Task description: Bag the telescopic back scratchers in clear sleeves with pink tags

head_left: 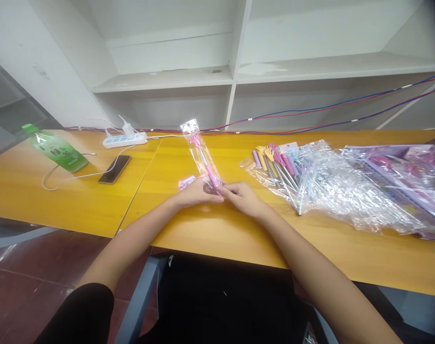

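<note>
A pink back scratcher (211, 175) lies inside a clear plastic bag (190, 126), its hand-shaped end pointing away from me over the table. My left hand (197, 192) is closed around the handle end from the left. From the other side, my right hand (241, 195) pinches the bag's near end, thumb and fingers close to the handle. Just beyond my left hand sits a small stack of printed cards (186, 182), partly covered by it. To the right, several loose back scratchers (278, 162) in yellow, pink, purple and blue lie on plastic.
Crumpled clear bags (353, 191) heap beside a purple box (367, 152) at right. A green bottle (59, 152), a phone (115, 169), a white cable and a power strip (126, 138) occupy the left. Shelves (167, 79) and wires stand behind the table (231, 239).
</note>
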`<action>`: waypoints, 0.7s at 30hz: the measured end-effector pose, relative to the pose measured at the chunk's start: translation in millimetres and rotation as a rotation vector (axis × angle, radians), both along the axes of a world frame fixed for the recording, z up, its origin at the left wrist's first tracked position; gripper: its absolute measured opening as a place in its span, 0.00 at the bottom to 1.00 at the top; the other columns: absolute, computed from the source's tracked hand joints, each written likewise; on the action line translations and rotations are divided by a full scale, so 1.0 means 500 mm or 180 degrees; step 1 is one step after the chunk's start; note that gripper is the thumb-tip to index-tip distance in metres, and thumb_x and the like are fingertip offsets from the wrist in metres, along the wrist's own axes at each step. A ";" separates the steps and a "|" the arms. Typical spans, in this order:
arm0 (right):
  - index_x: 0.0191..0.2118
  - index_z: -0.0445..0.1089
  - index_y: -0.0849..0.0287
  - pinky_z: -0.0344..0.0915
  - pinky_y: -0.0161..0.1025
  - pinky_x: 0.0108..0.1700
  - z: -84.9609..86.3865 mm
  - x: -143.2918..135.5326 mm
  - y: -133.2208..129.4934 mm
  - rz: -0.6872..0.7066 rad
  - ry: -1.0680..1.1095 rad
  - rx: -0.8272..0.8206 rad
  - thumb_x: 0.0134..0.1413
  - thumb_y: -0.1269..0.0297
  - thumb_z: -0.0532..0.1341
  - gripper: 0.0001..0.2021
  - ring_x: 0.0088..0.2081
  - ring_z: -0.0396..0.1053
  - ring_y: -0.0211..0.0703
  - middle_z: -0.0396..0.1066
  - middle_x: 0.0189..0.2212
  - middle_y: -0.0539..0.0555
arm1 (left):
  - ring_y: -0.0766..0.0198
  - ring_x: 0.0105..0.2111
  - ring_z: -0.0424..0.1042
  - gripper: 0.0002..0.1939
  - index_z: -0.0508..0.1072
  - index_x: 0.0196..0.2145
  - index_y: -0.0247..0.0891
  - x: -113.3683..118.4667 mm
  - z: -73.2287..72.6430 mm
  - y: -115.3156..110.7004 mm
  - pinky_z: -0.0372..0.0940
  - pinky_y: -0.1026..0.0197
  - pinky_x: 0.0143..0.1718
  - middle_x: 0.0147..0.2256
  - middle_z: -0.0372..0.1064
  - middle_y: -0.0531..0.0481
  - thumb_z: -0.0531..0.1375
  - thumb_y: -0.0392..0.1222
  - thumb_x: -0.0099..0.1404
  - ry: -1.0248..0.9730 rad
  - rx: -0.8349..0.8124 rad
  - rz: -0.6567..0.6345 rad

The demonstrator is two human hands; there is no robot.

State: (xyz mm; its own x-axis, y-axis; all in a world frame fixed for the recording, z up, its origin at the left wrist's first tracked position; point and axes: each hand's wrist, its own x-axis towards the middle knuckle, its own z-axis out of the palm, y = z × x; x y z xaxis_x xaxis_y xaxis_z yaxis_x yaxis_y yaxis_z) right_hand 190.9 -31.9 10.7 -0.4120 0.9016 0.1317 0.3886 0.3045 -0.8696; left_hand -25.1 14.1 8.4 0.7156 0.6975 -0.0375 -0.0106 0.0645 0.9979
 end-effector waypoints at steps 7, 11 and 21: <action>0.31 0.78 0.56 0.71 0.42 0.43 0.020 0.000 -0.009 0.0312 0.0261 -0.0022 0.69 0.32 0.55 0.32 0.38 0.74 0.52 0.74 0.27 0.52 | 0.62 0.29 0.80 0.28 0.82 0.45 0.33 -0.009 0.015 0.006 0.69 0.63 0.30 0.29 0.80 0.45 0.80 0.53 0.54 0.0428 0.0077 0.0025; 0.27 0.72 0.57 0.67 0.41 0.40 0.018 0.013 -0.007 0.0073 0.0041 0.0134 0.70 0.33 0.55 0.33 0.33 0.70 0.47 0.70 0.25 0.52 | 0.61 0.28 0.81 0.22 0.83 0.41 0.32 -0.015 0.030 0.002 0.74 0.61 0.32 0.29 0.80 0.44 0.79 0.51 0.56 0.0477 0.0183 -0.0091; 0.39 0.63 0.52 0.51 0.36 0.22 0.000 0.010 0.017 -0.1076 0.1662 -0.0792 0.59 0.31 0.67 0.28 0.21 0.55 0.35 0.62 0.24 0.44 | 0.56 0.27 0.81 0.23 0.83 0.40 0.38 0.009 0.033 -0.053 0.77 0.55 0.31 0.31 0.81 0.45 0.82 0.49 0.50 0.0759 -0.0223 -0.1827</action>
